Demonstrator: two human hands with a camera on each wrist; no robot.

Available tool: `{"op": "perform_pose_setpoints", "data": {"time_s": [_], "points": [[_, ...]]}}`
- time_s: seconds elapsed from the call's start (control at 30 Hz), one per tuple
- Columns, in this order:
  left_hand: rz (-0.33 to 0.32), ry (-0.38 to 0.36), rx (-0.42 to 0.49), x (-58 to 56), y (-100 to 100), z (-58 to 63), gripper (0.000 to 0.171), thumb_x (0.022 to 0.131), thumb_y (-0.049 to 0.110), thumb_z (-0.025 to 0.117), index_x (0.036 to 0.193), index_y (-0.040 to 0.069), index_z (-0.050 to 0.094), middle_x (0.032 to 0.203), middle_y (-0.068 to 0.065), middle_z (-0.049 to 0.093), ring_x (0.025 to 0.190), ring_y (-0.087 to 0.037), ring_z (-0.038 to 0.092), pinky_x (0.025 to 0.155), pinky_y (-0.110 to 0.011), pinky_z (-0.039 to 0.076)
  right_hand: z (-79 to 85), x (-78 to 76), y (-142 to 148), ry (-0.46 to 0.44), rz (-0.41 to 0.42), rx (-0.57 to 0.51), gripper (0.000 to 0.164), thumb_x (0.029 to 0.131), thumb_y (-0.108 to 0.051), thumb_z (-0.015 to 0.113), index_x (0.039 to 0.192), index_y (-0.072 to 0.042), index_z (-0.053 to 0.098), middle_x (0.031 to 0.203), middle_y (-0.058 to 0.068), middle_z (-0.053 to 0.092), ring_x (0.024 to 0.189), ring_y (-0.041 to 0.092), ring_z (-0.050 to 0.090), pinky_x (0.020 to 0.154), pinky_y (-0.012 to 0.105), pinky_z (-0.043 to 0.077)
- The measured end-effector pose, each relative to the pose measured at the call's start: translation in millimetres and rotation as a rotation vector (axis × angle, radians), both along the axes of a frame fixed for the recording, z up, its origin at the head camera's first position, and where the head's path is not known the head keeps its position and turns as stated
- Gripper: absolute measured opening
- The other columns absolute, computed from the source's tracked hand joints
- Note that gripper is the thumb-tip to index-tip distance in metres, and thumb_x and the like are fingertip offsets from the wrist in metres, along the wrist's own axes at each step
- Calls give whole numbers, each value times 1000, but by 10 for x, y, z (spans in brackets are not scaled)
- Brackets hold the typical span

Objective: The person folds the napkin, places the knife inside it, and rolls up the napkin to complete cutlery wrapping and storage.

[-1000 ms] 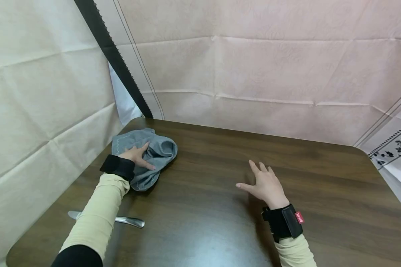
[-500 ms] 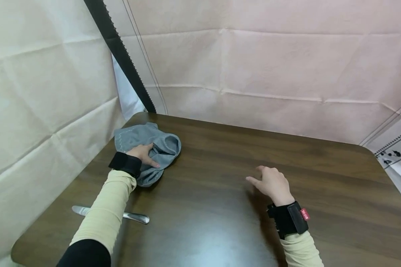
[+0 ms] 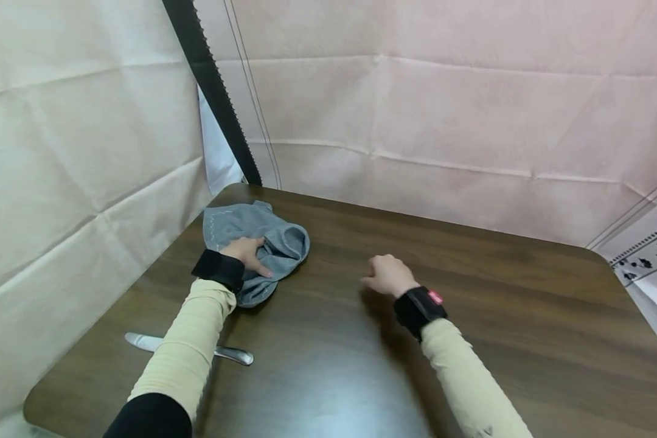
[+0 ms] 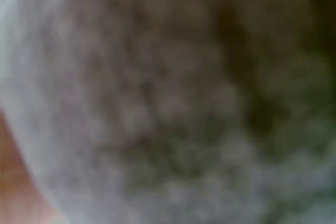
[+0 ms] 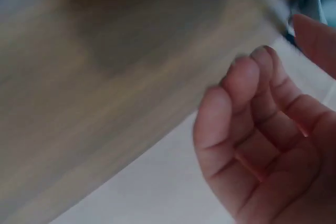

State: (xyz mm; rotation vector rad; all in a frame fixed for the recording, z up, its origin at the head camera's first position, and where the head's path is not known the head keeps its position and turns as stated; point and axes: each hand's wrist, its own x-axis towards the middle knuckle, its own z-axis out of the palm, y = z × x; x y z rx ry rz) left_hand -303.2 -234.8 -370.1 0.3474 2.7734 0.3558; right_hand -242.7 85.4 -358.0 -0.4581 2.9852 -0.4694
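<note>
A crumpled grey-blue cloth [image 3: 287, 240] with light stitching along one edge lies near the far left corner of the table. My left hand [image 3: 246, 252] rests on it, thumb stretched out over the folds and the other fingers partly hidden. Blurred cloth [image 4: 173, 87] fills most of the left wrist view. To the right, over the middle of the table, is my right hand [image 3: 390, 275], holding nothing. Its fingers [image 5: 214, 119] are loosely bent in the right wrist view, with the thumb apart from them.
A table knife [image 3: 234, 354] lies beneath the left forearm, its blade [image 3: 142, 341] pointing left. The brown wooden table [image 3: 328, 353] has pale fabric walls [image 3: 460, 121] behind it and on the left. A black strip [image 3: 219, 91] runs down the corner.
My right hand has moved left, its spread fingers bending in. The left hand stays on the cloth. The whole head view has shifted slightly, so the table and cloth appear farther right.
</note>
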Motion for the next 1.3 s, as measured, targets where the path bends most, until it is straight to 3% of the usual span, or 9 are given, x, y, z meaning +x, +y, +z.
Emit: {"op": "perform_pose_setpoints", "data": {"time_s": [0.07,0.17,0.27,0.37,0.47,0.63,0.77,1.07,1.3], "points": [[12,-6,1,21,0,1,97,72,43,74,141,-4,25,138,-30,30,124,-46,30,98,-52,29,4,-93,-251,11,36,1,21,83,-26,66,83,-5,61,78,6,59,72,21,56,62,35,45],[28,-9,3,45,8,8,97,71,43,75,141,-2,25,139,-28,30,125,-45,31,99,-51,29,25,-178,-587,30,85,-12,34,84,-26,65,110,-4,60,103,12,61,94,27,58,76,41,46],[40,-6,8,64,11,24,96,71,43,75,141,-1,26,139,-28,30,125,-45,29,99,-52,28,34,-230,-876,61,156,-9,53,86,-27,63,132,-10,46,130,13,48,115,30,48,85,44,44],[52,-1,13,73,39,26,95,71,42,75,141,-1,28,139,-28,31,125,-45,29,99,-53,27,21,-245,-1090,68,232,27,63,87,-29,62,142,-19,33,145,10,28,127,31,33,86,46,43],[59,0,17,72,65,9,94,71,42,76,141,0,28,139,-28,31,126,-45,28,99,-53,28,-40,-235,-1241,-7,271,82,65,88,-32,60,144,-22,29,149,7,20,131,30,26,89,47,41],[46,-1,29,61,80,-11,95,70,39,77,143,5,27,140,-28,30,126,-47,27,98,-54,28,-212,-210,-1352,-156,208,243,60,91,-39,52,144,-27,26,149,0,22,134,25,22,96,48,35],[39,10,34,50,71,-10,94,68,38,79,142,7,29,139,-26,32,124,-47,29,97,-53,29,-239,-223,-1380,-172,182,293,56,92,-41,49,143,-31,28,148,-3,24,134,22,24,95,48,35],[-22,35,45,46,192,-7,91,66,37,80,140,7,35,138,-23,36,122,-44,35,96,-50,33,-68,-206,-1254,-253,158,293,51,92,-38,50,140,-33,34,146,-4,30,131,21,30,94,43,37],[-49,41,-20,93,389,13,90,65,39,80,138,6,39,136,-23,39,120,-43,38,95,-48,35,-102,-181,-1119,-216,136,312,47,90,-35,55,135,-34,43,140,-4,40,125,23,39,87,43,42]]}}
